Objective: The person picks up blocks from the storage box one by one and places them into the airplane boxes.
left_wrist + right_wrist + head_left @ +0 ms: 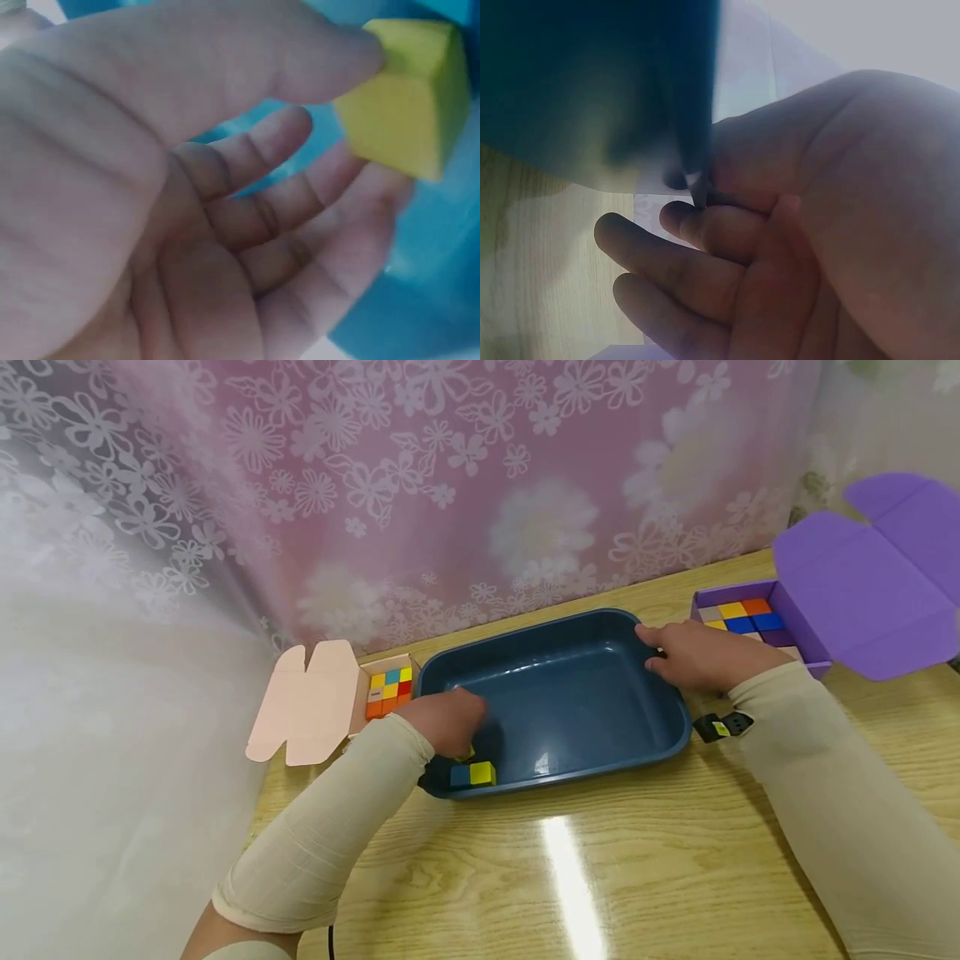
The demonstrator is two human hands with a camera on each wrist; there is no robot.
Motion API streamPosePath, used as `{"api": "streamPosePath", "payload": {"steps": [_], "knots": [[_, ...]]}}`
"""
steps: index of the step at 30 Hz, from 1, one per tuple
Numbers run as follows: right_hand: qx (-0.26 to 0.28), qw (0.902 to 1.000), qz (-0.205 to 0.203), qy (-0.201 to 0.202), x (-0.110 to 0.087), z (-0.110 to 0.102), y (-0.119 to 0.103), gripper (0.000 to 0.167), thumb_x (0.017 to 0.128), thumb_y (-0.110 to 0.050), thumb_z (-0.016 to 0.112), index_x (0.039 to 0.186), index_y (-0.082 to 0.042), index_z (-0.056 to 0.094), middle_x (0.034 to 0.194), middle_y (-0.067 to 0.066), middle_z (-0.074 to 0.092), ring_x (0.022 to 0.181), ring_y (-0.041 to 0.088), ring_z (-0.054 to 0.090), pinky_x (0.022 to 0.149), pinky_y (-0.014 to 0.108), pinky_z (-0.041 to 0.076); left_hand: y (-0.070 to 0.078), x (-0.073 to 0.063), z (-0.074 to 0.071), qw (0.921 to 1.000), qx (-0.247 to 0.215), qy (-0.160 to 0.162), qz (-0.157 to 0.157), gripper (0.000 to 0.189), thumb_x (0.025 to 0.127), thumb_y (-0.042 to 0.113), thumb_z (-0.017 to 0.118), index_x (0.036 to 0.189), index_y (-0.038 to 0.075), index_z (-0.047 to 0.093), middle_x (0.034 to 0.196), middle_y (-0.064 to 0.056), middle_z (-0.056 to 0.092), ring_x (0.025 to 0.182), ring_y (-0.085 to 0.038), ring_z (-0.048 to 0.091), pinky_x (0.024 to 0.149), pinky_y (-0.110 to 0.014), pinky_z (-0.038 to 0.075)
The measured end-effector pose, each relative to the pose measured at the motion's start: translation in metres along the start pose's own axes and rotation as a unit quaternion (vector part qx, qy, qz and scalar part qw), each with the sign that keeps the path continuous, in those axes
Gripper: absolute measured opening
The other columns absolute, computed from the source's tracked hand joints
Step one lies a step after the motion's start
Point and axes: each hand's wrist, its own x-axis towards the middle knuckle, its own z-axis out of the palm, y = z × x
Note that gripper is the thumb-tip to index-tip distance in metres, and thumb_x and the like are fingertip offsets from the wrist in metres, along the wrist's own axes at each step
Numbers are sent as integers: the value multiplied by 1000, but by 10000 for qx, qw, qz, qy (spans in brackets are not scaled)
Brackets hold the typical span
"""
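Observation:
My left hand reaches into the left end of a dark blue plastic basin. Between its thumb and fingertips it pinches a yellow cube, mostly hidden by the hand in the head view. Just below, a blue cube and another yellow cube sit side by side in the basin's near left corner. At the right end, my right hand holds the basin's rim, thumb on one side and index finger on the other, while other fingers extend below it.
An open pale pink box packed with coloured cubes stands left of the basin. To the right is an open purple box with cubes, its large lid folded outward. A floral curtain hangs behind the wooden table.

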Motion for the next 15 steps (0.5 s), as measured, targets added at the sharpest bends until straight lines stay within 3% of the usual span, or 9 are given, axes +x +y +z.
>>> {"api": "streamPosePath", "payload": {"steps": [4, 6, 11, 15], "knots": [[75, 10000, -6, -26, -1, 0, 1, 70, 115, -19, 60, 171, 6, 26, 164, 38, 42, 74, 32, 64, 74, 47, 54, -11, -16, -11, 9985, -321, 388, 199, 52, 95, 7, 87, 144, 10, 70, 138, -8, 73, 105, -20, 74, 85, -36, 66], [112, 9999, 7, -50, -1, -1, 2, 71, 115, -18, 59, 172, 6, 24, 163, 40, 42, 61, 28, 51, 68, 43, 47, -21, -26, -20, 9968, -492, 583, 243, 53, 97, 5, 84, 147, 7, 67, 141, -11, 71, 106, -21, 74, 86, -37, 66], [45, 10000, 58, -28, -2, -2, 5, 72, 115, -17, 59, 171, 8, 23, 161, 42, 44, 66, 26, 55, 69, 43, 49, -58, -40, -35, 9913, -540, 1194, 92, 49, 93, 0, 81, 140, 3, 69, 130, -13, 74, 102, -25, 73, 89, -42, 64], [24, 10000, 66, -15, -3, -2, 5, 72, 114, -16, 60, 171, 9, 24, 161, 42, 43, 78, 27, 63, 73, 45, 52, -91, -38, -30, 9891, -439, 1400, -116, 44, 91, -5, 79, 134, 0, 71, 126, -16, 76, 101, -29, 73, 90, -46, 64]]}}
